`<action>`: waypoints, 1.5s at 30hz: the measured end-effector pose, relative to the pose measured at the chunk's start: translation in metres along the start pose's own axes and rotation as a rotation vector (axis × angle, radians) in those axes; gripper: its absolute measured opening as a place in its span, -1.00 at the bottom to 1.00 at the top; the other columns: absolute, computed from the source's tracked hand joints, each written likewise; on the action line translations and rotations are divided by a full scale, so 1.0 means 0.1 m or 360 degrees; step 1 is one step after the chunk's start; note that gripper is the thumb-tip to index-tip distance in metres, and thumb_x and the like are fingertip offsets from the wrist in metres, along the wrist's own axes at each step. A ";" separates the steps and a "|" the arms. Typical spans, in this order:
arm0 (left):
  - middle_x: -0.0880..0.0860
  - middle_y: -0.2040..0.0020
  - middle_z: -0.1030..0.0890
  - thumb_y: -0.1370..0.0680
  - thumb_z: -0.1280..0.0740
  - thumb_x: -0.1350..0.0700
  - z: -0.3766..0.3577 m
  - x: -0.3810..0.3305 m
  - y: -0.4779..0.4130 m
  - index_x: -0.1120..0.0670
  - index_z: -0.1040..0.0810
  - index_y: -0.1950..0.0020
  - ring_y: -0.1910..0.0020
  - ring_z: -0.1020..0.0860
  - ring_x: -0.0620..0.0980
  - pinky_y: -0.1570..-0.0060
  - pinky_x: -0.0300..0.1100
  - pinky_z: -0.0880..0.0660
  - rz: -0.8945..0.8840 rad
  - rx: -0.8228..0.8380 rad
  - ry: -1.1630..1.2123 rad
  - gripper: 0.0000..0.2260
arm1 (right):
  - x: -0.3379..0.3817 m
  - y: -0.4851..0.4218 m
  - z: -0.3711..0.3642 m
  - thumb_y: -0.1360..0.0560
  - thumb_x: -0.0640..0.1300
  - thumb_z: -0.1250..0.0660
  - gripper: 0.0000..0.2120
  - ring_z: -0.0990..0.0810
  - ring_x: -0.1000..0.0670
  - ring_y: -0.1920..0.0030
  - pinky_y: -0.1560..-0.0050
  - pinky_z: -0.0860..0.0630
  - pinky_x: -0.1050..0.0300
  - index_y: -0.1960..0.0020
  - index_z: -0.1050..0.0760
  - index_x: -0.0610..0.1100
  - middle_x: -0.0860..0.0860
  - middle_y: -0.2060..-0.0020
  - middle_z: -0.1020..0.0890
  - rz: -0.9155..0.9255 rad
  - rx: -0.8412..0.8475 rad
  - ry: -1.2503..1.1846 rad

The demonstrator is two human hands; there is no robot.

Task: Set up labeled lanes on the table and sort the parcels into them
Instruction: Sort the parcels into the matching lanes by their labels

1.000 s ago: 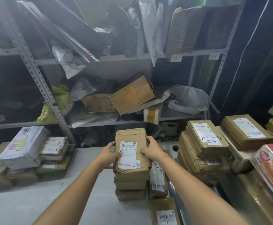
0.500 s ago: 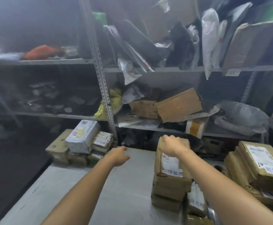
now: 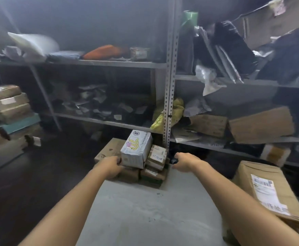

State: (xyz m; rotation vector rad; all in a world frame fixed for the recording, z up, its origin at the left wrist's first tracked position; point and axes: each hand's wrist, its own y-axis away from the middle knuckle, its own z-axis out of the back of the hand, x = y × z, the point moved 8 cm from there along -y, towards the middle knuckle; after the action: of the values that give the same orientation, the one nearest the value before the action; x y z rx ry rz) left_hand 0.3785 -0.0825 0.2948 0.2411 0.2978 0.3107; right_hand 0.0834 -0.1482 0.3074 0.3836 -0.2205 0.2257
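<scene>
At the table's (image 3: 145, 210) far corner, a white printed box (image 3: 136, 150) lies on a stack of brown parcels (image 3: 156, 164), one of which bears a handwritten label. The left hand (image 3: 112, 165) touches the box's near left edge. The right hand (image 3: 184, 161) hangs just right of the stack, apart from it. Neither hand's grip can be told. A labelled brown parcel (image 3: 262, 189) tops a second pile at the right edge. Judged from this, two lanes are filled, and sorting appears well advanced but unfinished.
</scene>
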 end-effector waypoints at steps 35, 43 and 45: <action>0.05 -0.47 -0.42 -0.60 -0.32 -0.11 -0.60 0.37 -2.91 0.01 -0.20 -0.57 -0.42 -0.41 0.12 -0.37 0.00 -0.36 -0.0086 0.0456 0.1017 -0.40 | 1.02 -2.62 -1.07 -0.55 0.00 -0.32 -0.75 -0.62 -0.03 -0.06 -0.09 -0.59 -0.02 -0.20 -0.55 -0.01 0.05 -0.15 -0.66 -0.0587 -0.0326 -0.1100; -0.34 -0.20 -0.54 -0.33 -0.50 -0.35 -0.48 0.32 -3.10 -0.20 -0.43 -0.33 -0.29 -0.50 -0.11 -0.36 -0.05 -0.37 -0.0313 0.0541 0.1030 -0.36 | 1.40 -2.60 -1.02 -0.40 0.49 -0.13 -0.31 -0.62 -0.07 -0.07 -0.12 -0.57 -0.09 -0.14 -0.63 -0.03 0.03 -0.01 -0.68 -0.0677 -0.0631 -0.1211; -0.33 -0.21 -0.56 -0.19 -0.46 -0.51 -0.48 0.27 -3.12 -0.24 -0.37 -0.40 -0.28 -0.51 -0.13 -0.35 0.01 -0.41 -0.0354 0.0554 0.1012 -0.16 | 1.44 -2.61 -0.98 -0.35 0.60 -0.02 -0.16 -0.61 -0.04 -0.12 -0.17 -0.55 -0.10 -0.15 -0.64 -0.03 0.01 -0.04 -0.67 -0.0652 -0.0628 -0.1275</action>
State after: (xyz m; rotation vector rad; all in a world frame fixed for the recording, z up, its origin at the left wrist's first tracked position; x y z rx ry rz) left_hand 0.4697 -0.3526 0.1570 0.4463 1.0044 0.1044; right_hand 0.3047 -0.3199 0.1656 0.1007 -0.9469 -0.3888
